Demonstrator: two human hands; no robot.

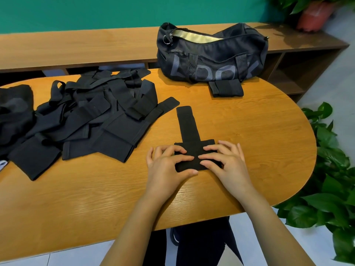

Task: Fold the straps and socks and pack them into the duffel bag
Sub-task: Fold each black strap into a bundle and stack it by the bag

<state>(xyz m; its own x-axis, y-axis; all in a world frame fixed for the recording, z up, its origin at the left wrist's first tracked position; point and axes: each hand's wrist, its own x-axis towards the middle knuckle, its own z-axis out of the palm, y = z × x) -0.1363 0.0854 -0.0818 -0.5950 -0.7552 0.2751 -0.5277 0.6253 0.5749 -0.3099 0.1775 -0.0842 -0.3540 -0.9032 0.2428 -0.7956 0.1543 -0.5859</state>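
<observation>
A black strap [189, 131] lies on the wooden table [249, 141], its folded wide part near me and a narrow tail running away from me. My left hand [167, 166] and my right hand [224, 162] both hold the folded part, fingers curled over its top and thumbs at its near edge. A black duffel bag [211, 54] stands at the back right, its zipper open on a pale lining. One folded black strap [226, 88] lies right in front of the bag. A heap of loose black straps and socks [86, 116] covers the table's left half.
A long wooden bench shelf [76, 47] runs behind the table, under a green wall. Leafy potted plants [330, 179] stand close to the table's rounded right end. A pink pot [315, 16] sits at the top right. My legs and a shoe show below the table's near edge.
</observation>
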